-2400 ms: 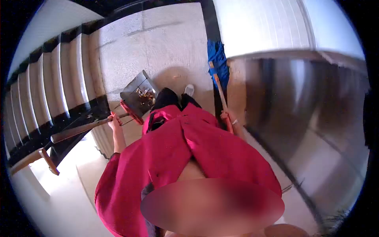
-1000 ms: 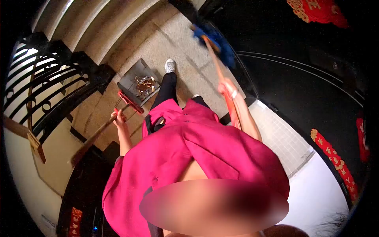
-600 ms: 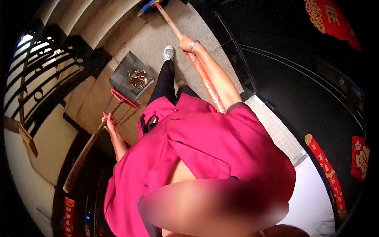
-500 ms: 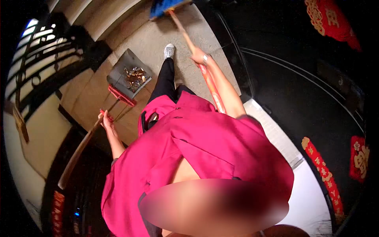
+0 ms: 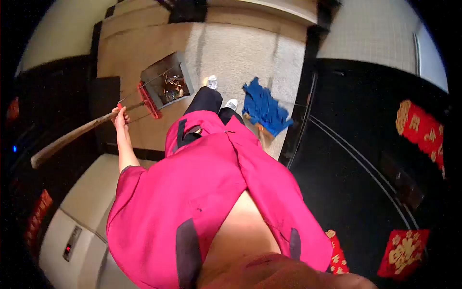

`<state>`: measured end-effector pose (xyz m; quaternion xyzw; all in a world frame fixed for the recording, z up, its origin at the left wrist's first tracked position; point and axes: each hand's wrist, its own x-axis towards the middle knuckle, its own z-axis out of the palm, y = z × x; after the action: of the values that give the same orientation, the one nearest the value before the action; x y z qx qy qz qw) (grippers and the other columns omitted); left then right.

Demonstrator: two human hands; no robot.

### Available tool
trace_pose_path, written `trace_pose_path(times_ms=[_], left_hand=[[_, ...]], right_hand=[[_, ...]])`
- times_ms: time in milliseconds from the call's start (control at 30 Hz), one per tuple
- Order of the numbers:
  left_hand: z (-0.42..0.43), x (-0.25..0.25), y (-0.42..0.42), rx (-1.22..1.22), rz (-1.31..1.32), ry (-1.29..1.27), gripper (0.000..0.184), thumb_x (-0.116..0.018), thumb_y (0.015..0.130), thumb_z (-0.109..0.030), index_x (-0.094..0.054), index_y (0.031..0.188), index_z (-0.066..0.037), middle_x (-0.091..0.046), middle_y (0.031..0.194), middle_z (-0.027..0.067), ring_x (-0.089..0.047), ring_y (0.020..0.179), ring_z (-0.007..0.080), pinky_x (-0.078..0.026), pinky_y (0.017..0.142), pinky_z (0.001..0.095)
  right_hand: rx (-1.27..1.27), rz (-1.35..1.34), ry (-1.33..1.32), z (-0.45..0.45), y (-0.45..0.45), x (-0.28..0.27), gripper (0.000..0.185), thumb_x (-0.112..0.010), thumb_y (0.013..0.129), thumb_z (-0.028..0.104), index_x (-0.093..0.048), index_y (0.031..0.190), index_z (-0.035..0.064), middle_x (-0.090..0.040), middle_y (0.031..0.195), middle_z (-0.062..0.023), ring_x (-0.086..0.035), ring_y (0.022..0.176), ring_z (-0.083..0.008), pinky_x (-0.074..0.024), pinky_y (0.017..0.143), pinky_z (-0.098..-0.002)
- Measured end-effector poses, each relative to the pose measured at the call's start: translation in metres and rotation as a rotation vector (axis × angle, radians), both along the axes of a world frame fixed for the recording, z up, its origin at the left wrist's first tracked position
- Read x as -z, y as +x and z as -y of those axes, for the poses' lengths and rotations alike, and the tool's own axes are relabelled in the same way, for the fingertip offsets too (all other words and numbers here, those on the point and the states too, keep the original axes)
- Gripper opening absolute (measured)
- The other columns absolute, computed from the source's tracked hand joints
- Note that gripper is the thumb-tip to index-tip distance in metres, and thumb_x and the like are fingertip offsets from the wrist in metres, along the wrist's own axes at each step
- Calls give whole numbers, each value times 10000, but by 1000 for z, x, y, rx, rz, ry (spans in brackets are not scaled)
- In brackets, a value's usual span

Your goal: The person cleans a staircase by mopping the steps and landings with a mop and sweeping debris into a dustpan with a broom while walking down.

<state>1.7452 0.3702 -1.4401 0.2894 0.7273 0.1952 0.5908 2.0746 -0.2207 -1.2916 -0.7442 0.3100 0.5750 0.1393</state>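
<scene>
My left hand (image 5: 121, 117) is closed around the long worn wooden handle (image 5: 77, 134) of a dustpan, with a small red piece showing at my fingers. The grey dustpan (image 5: 169, 60) hangs or rests low at the left, its red edge (image 5: 149, 101) towards me. Small brown and pale litter (image 5: 174, 86) lies inside it. A broom with blue bristle strips (image 5: 267, 108) is on the floor close to my right foot, blurred. Part of its handle (image 5: 261, 134) shows before my pink shirt covers it. My right hand is hidden behind my shirt.
My shoes (image 5: 211, 83) stand on a pale floor strip (image 5: 231, 48) beside brown flooring. A step edge (image 5: 274, 7) crosses the far side. Dark doors with red and gold decorations (image 5: 421, 126) line the right. A pale panel with a small red display (image 5: 72, 243) is at lower left.
My view has turned. The blue broom has come from far ahead to close by my feet, and my right hand has gone out of sight. My left hand still holds the dustpan handle.
</scene>
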Motion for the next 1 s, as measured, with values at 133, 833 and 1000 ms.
trace_pose_path(times_ms=[133,833,1000], left_hand=[[44,-8,-33,-77,-49,-1,231,-623,692,-67,-430,753,-179,-396,510,-35,-340,358,58,-256,315,192],[177,-16,-115,-322,-163,-199,195,-627,673,-45,-460,743,-118,-408,493,-34,-354,338,50,-252,291,195],[130,-66,-110,-198,-108,-169,210,-608,698,-39,-438,789,-125,-424,530,-12,-369,364,59,-267,302,188]], right_hand=[[-29,-9,31,-3,26,-16,168,-486,713,133,-492,592,17,-498,489,-96,-503,398,-197,-384,351,-318],[-277,-3,-1,-168,132,-64,151,-504,707,140,-453,597,50,-451,482,-63,-449,376,-166,-365,339,-290],[-214,-13,22,-189,147,-62,151,-508,705,141,-444,597,57,-440,480,-55,-436,370,-159,-360,336,-283]])
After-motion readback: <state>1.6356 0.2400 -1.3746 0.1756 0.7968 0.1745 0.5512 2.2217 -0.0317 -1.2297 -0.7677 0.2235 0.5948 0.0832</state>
